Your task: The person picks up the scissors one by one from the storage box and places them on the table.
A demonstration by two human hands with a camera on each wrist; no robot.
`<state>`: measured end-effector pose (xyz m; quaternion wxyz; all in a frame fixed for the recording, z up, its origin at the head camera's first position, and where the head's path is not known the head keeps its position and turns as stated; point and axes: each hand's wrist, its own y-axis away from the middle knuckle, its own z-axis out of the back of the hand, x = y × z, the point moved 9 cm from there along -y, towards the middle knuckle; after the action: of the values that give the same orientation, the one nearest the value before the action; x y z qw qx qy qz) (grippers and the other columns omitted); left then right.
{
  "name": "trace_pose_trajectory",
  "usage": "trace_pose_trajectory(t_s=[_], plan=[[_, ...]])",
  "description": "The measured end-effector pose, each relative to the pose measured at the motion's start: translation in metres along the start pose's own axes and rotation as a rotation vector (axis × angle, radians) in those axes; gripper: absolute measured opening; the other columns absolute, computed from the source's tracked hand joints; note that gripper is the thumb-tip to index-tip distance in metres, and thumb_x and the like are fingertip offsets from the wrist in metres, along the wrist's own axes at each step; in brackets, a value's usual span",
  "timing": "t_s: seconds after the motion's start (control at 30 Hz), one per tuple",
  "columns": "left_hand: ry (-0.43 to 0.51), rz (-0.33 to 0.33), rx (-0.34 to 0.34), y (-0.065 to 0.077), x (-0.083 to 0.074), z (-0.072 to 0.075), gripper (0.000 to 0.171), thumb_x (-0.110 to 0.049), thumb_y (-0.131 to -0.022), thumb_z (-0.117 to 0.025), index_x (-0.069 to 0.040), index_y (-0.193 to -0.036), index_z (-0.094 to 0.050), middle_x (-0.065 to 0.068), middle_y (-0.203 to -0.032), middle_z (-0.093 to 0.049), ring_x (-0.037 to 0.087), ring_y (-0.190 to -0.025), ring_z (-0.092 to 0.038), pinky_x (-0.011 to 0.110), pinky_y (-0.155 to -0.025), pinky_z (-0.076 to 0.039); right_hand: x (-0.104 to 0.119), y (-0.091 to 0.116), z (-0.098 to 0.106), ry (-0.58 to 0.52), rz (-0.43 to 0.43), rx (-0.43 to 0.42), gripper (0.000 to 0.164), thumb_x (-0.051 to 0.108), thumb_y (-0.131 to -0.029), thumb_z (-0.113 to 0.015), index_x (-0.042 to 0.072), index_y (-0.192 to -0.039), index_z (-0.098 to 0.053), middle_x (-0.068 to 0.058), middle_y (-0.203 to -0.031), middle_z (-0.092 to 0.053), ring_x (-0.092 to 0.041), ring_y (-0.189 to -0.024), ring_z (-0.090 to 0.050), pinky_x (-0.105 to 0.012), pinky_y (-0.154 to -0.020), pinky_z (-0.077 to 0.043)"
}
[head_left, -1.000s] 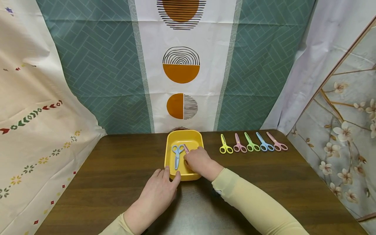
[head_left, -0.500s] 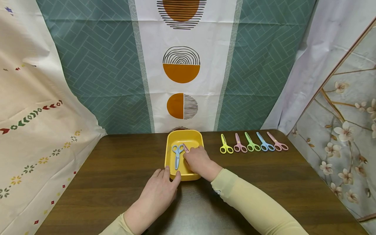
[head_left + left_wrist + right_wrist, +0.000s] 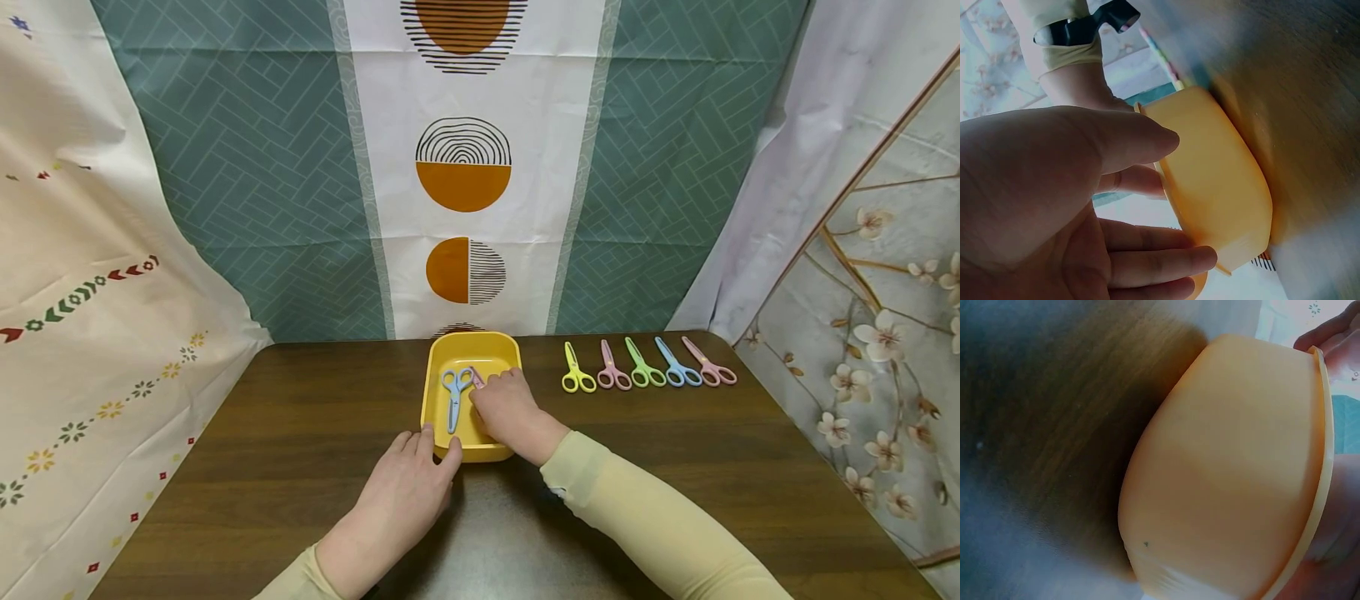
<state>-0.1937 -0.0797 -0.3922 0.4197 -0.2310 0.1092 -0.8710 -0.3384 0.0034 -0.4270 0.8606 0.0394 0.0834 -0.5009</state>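
Observation:
A shallow yellow tray (image 3: 431, 400) stands at the back middle of the table. Inside it, blue scissors (image 3: 453, 400) lie with their handles away from the person. Just right of them, the end of a pair of pink scissors (image 3: 477, 378) shows beyond my right hand (image 3: 510, 408), which reaches into the tray and holds them; its fingertips are mostly hidden. My left hand (image 3: 408, 475) rests at the near left corner of the tray, thumb near the front rim and fingers extended along the corner. In the right wrist view, the tray's outer wall (image 3: 1229, 456) hides the scissors.
Several scissors form a row at the back right of the table: yellow (image 3: 577, 379), pink (image 3: 612, 375), green (image 3: 645, 372), blue (image 3: 678, 373) and another pink pair (image 3: 712, 372). A patterned curtain (image 3: 465, 208) hangs behind the brown table (image 3: 315, 417).
The blue scissors and the tray have shifted very slightly right. The visible end of the pink scissors has turned a little beside my right hand. My left hand stays in place.

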Motion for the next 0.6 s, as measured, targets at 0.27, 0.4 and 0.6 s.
trace_pose_trajectory(t_s=[0.27,0.4,0.6], plan=[[-0.009,0.000,-0.003,0.000,0.000,0.002,0.051,-0.029,-0.088,-0.089,-0.009,-0.130,-0.068,0.030,-0.116,-0.074,0.039,-0.097,-0.078,0.046,-0.097,-0.059,-0.006,0.005,0.012,0.017,-0.014,-0.025,0.019,0.032,-0.105,-0.076,0.020,-0.120,-0.080,-0.009,-0.098,-0.075,-0.031,-0.095,-0.065,-0.050,-0.094,-0.047],[-0.014,-0.002,-0.017,0.000,0.000,0.003,0.052,-0.028,-0.086,-0.090,-0.009,-0.130,-0.068,0.030,-0.116,-0.074,0.039,-0.096,-0.078,0.047,-0.096,-0.059,-0.011,0.010,0.021,-0.004,-0.022,-0.063,0.019,0.031,-0.105,-0.076,0.021,-0.120,-0.080,-0.007,-0.095,-0.074,-0.031,-0.095,-0.065,-0.050,-0.095,-0.047],[-0.013,-0.001,-0.013,0.001,0.000,0.002,0.050,-0.027,-0.087,-0.089,-0.009,-0.129,-0.068,0.030,-0.116,-0.074,0.039,-0.095,-0.078,0.047,-0.096,-0.059,-0.019,0.021,0.032,-0.036,-0.013,-0.136,0.021,0.030,-0.099,-0.083,0.019,-0.117,-0.079,-0.008,-0.089,-0.070,-0.030,-0.092,-0.067,-0.052,-0.097,-0.049]])
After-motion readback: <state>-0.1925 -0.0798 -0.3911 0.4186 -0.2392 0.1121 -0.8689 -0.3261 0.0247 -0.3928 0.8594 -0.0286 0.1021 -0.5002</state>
